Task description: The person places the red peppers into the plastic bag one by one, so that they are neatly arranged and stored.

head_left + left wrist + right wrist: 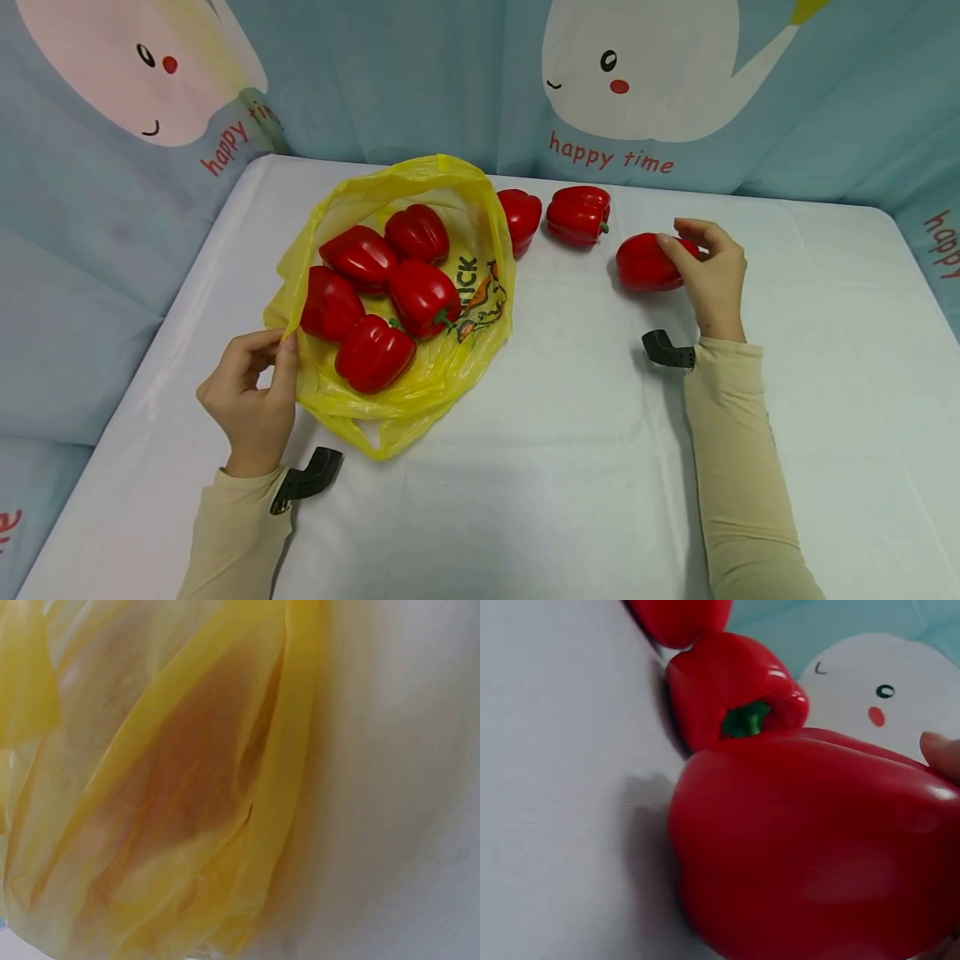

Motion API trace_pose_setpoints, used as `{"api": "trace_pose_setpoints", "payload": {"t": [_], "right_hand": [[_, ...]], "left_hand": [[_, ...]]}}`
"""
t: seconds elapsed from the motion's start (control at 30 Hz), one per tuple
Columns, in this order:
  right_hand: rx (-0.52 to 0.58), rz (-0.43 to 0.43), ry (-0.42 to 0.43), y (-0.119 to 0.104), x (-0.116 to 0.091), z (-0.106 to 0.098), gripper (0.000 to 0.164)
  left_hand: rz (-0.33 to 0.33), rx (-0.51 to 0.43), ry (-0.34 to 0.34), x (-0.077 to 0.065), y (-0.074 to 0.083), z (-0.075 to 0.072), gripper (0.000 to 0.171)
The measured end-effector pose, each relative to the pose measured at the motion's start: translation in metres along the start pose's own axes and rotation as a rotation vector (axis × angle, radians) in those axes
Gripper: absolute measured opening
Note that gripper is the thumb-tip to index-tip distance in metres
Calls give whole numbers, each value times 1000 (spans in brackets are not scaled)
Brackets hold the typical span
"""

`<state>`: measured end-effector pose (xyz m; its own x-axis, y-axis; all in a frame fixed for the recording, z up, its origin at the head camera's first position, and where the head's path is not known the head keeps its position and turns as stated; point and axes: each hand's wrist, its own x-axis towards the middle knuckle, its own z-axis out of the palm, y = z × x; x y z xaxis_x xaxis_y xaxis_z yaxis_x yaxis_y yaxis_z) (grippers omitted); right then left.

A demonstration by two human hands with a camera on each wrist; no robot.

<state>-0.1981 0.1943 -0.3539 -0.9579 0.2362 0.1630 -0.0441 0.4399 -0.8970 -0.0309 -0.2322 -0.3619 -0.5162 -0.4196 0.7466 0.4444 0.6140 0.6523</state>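
Observation:
A yellow plastic bag [442,383] lies with its mouth open on the left half of the table, several red bell peppers [375,354] inside it. My left hand [255,396] pinches the bag's left rim between thumb and fingers; yellow film fills most of the left wrist view. On the right, my right hand [714,279] grips a red bell pepper [643,263] from its right side. That pepper looms large in the right wrist view, a thumb or finger tip showing at its edge. It is close to the tabletop; whether it touches is unclear.
Two more red bell peppers, one in the middle [577,217] and one partly behind the bag [520,218], lie near the table's back edge. A white cloth covers the table [555,467]. Blue printed curtains [420,83] hang behind and beside it. Each wrist carries a black camera mount [667,350].

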Motion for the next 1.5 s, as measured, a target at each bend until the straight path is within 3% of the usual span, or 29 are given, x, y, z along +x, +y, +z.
{"api": "trace_pose_setpoints", "payload": {"t": [0.23, 1.1, 1.5], "right_hand": [[-158, 60, -126, 4, -1, 6, 58], [-190, 73, -92, 4, -3, 12, 57], [-145, 18, -100, 7, -5, 18, 55]], "left_hand": [[0, -14, 2, 0, 0, 1, 23], [-2, -14, -1, -1, -1, 1, 23], [3, -4, -8, 0, -1, 1, 24]]}}
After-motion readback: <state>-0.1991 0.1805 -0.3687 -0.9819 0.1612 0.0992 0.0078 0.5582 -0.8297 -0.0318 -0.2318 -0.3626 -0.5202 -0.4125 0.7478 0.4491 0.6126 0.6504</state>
